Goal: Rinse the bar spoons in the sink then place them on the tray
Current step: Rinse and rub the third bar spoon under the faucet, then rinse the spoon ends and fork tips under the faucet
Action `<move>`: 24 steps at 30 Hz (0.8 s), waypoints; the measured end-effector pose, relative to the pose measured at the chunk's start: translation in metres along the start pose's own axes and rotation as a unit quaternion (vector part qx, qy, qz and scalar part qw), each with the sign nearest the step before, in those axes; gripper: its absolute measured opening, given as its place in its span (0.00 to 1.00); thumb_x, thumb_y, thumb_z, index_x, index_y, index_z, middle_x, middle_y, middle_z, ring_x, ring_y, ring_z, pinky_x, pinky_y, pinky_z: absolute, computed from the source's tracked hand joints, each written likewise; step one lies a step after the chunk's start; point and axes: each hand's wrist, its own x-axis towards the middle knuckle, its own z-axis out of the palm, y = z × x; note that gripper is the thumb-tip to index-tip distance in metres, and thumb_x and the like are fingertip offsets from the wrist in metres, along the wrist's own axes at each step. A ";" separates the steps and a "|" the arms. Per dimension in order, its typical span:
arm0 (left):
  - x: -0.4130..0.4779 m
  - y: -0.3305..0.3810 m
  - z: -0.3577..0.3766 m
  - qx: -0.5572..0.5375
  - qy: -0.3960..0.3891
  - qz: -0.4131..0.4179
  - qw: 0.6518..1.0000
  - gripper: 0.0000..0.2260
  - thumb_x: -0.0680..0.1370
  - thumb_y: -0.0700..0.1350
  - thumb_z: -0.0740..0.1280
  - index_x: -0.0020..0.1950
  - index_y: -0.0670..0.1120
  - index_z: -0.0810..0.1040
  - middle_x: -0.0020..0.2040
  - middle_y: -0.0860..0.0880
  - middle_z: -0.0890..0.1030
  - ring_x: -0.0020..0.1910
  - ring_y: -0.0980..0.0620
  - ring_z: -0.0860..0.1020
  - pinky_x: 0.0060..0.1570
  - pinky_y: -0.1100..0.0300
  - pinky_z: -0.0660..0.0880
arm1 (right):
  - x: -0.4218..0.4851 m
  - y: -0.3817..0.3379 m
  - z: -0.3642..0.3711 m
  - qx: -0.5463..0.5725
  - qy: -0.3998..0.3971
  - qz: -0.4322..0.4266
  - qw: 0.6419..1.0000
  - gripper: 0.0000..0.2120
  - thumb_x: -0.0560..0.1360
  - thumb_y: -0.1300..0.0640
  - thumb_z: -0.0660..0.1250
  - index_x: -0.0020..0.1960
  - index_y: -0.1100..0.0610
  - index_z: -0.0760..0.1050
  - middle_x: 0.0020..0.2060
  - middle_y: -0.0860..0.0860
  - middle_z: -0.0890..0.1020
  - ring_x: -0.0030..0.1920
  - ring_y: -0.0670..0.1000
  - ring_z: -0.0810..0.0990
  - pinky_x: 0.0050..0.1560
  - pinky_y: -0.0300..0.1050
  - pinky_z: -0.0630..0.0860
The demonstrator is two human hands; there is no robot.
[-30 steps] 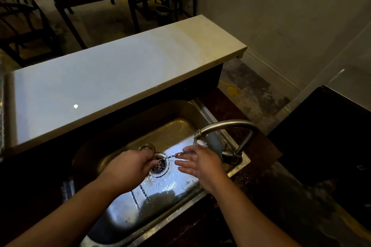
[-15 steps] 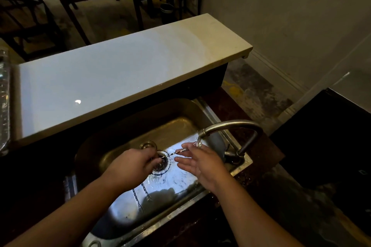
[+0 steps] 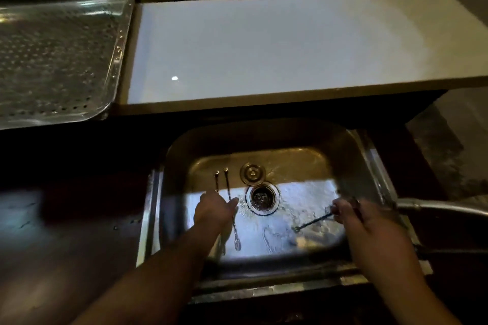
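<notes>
bar spoon pinched in the right hand over the sink.

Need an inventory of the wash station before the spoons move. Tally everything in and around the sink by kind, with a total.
Bar spoons: 3, two lying in the sink by the left hand, at and, and one held in the right hand at
Perforated metal trays: 1
Drain stoppers: 1
Faucets: 1
Total: 6
</notes>
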 end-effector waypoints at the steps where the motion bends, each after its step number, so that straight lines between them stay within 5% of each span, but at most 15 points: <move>1: 0.005 0.000 0.010 -0.011 0.007 -0.021 1.000 0.35 0.71 0.66 0.72 0.66 0.42 0.71 0.64 0.40 0.77 0.62 0.38 0.78 0.56 0.49 0.76 | 0.000 -0.001 -0.002 0.004 -0.009 0.003 1.000 0.14 0.80 0.41 0.59 0.51 0.46 0.81 0.43 0.49 0.86 0.45 0.54 0.83 0.46 0.50 0.77; 5: 0.022 -0.001 0.036 -0.023 0.030 -0.067 0.997 0.36 0.67 0.63 0.78 0.63 0.42 0.70 0.62 0.42 0.78 0.61 0.40 0.79 0.54 0.50 0.76 | 0.003 0.002 -0.009 -0.008 -0.015 0.032 0.999 0.16 0.78 0.37 0.57 0.52 0.42 0.82 0.43 0.50 0.87 0.47 0.57 0.84 0.49 0.51 0.78; 11: 0.037 -0.006 0.036 0.041 -0.009 -0.075 0.996 0.12 0.75 0.48 0.75 0.52 0.42 0.80 0.56 0.43 0.83 0.56 0.42 0.82 0.50 0.55 0.78 | 0.004 0.001 -0.013 -0.028 -0.022 0.061 0.998 0.19 0.77 0.32 0.53 0.54 0.40 0.78 0.40 0.53 0.85 0.43 0.56 0.81 0.47 0.50 0.76; 15: 0.035 -0.001 0.025 0.095 -0.043 -0.030 0.994 0.11 0.76 0.42 0.70 0.57 0.42 0.83 0.52 0.45 0.84 0.55 0.45 0.83 0.41 0.59 0.73 | 0.011 0.004 -0.005 -0.031 -0.043 0.076 0.996 0.21 0.78 0.33 0.51 0.54 0.41 0.78 0.42 0.54 0.86 0.45 0.57 0.83 0.52 0.53 0.79; 17: 0.021 0.009 0.009 0.081 -0.028 0.021 0.996 0.10 0.78 0.41 0.67 0.57 0.42 0.82 0.42 0.47 0.80 0.51 0.43 0.83 0.41 0.57 0.71 | 0.013 0.005 -0.001 -0.007 -0.045 0.095 0.994 0.19 0.80 0.36 0.53 0.54 0.43 0.79 0.47 0.57 0.86 0.48 0.59 0.83 0.54 0.52 0.79; 20: -0.015 0.026 -0.023 0.059 -0.002 0.189 0.980 0.06 0.81 0.44 0.64 0.55 0.47 0.78 0.43 0.48 0.81 0.41 0.48 0.79 0.39 0.56 0.73 | 0.010 0.001 -0.002 0.215 -0.023 0.150 0.965 0.12 0.82 0.47 0.65 0.43 0.47 0.83 0.43 0.54 0.89 0.45 0.56 0.88 0.56 0.56 0.82; 24: -0.078 0.054 -0.074 0.108 0.026 0.406 0.907 0.07 0.82 0.54 0.62 0.55 0.55 0.77 0.44 0.52 0.85 0.41 0.50 0.82 0.38 0.54 0.76 | 0.007 0.000 -0.002 0.400 -0.024 0.157 0.903 0.07 0.83 0.58 0.66 0.49 0.51 0.81 0.43 0.57 0.89 0.45 0.56 0.89 0.53 0.57 0.85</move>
